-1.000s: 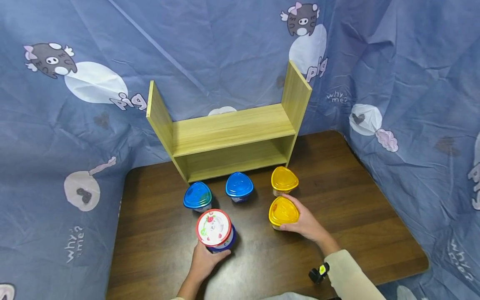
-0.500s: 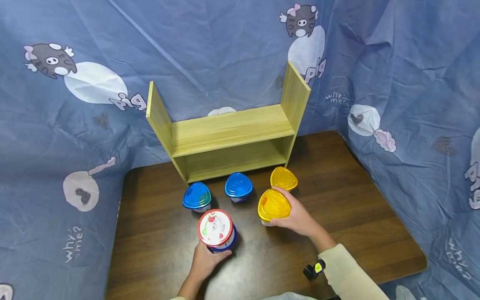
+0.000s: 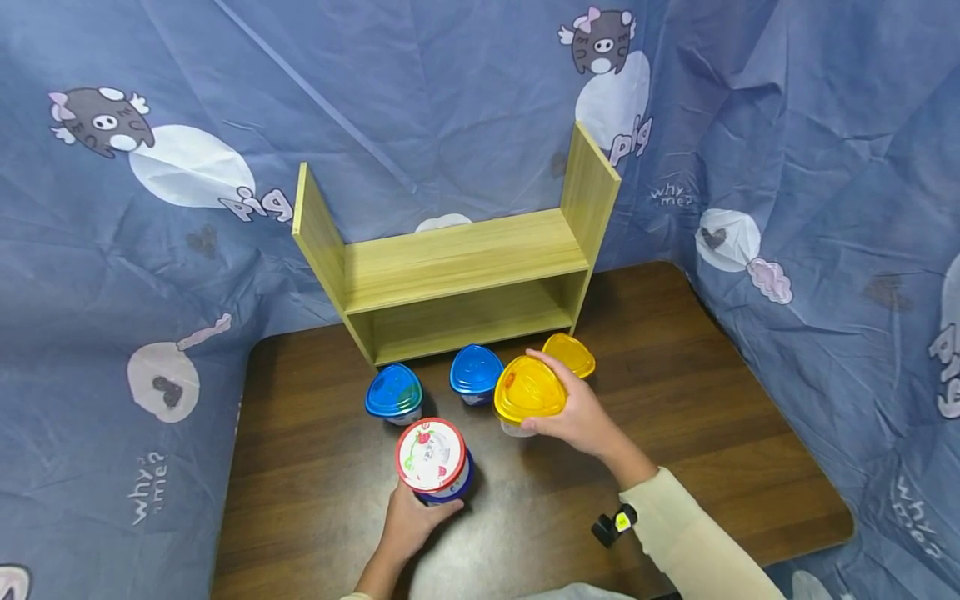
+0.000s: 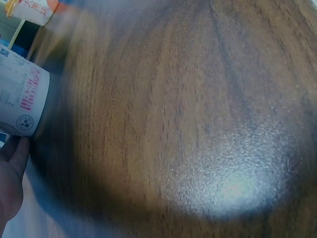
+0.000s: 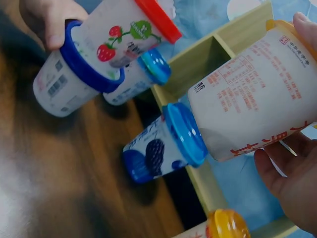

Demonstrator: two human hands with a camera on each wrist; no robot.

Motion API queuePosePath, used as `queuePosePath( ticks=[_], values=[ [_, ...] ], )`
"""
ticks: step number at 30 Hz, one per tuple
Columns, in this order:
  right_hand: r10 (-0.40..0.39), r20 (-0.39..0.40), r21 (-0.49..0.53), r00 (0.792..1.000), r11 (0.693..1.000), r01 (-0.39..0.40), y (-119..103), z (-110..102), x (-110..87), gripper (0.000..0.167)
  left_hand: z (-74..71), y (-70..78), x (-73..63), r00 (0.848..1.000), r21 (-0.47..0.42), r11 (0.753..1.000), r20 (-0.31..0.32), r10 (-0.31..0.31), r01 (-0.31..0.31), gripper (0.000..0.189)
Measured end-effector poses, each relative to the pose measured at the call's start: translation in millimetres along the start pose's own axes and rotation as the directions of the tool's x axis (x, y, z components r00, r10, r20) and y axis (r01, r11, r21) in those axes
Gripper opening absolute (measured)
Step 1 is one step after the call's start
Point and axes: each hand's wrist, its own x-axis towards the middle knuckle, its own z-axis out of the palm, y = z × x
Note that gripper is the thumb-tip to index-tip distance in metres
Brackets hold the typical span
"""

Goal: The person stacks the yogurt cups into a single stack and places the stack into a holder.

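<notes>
Yellow-lidded and probably light (perhaps slippery), the held tub [image 3: 530, 392] hung over the surface [image 3: 540, 525], the right hand [image 3: 583, 417] gripping its sides, seemingly the best hold. The left hand [image 3: 408, 518] clasped a blue-rimmed tub [image 5: 60, 88] beneath a red-rimmed tub [image 3: 431, 456].

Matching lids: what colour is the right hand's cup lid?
The lid is yellow, clearest in the head view.

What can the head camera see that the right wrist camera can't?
Only the head view shows the cartoon pigs on the cloth and the right arm's pale sleeve. Only the right wrist view shows the dark berry picture on a blue-lidded cup and the reddish printing on the held yellow-lidded cup. Both show the left hand, the right hand, the wooden shelf and the red-lidded tub.
</notes>
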Motion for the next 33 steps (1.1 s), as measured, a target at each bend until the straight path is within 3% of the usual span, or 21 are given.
queuePosePath(
  ticks=[14, 23, 33],
  values=[
    [-0.092, 0.070, 0.007, 0.993, 0.996, 0.092, -29.0, 18.9, 22.1, 0.098, 4.5, 0.0, 2.7, 0.999, -0.017, 1.000, 0.035, 0.006, -0.005, 0.098],
    [-0.137, 0.162, 0.054, 0.977, 0.990, 0.130, -45.9, 39.7, 31.1, 0.097, 5.3, 0.0, 2.3, 0.999, -0.037, 0.999, 0.047, -0.011, 0.013, 0.098],
    [-0.144, 0.241, 0.021, 0.960, 0.989, 0.144, -54.8, 56.9, 33.8, 0.097, 6.2, -1.6, 1.5, 0.998, -0.046, 0.999, 0.069, -0.001, 0.004, 0.096]
  ],
)
